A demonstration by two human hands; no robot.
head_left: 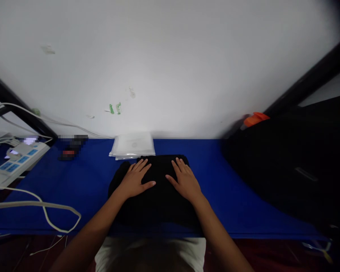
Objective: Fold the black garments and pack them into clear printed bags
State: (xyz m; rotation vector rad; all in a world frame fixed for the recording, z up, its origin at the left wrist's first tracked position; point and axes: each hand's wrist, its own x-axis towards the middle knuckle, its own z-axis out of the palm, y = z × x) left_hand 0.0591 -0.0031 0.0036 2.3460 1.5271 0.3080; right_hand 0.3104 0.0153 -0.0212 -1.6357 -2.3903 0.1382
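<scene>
A folded black cloth (158, 207) lies on the blue surface (215, 189), close to its front edge. My left hand (136, 179) rests flat on the cloth's left part, fingers spread. On the right part of the cloth lies my right hand (184, 179), palm down with its fingers apart. Both hands touch the cloth and grip nothing. Just behind the cloth is a stack of clear-white zip bags (133, 145), against the wall.
A white power strip (19, 162) with cables sits at the far left. Beside it is a dark, pixelated item (73, 147). A large black bag (286, 162) fills the right side, with something orange (256, 119) behind it. A white cable (59, 206) loops at the front left.
</scene>
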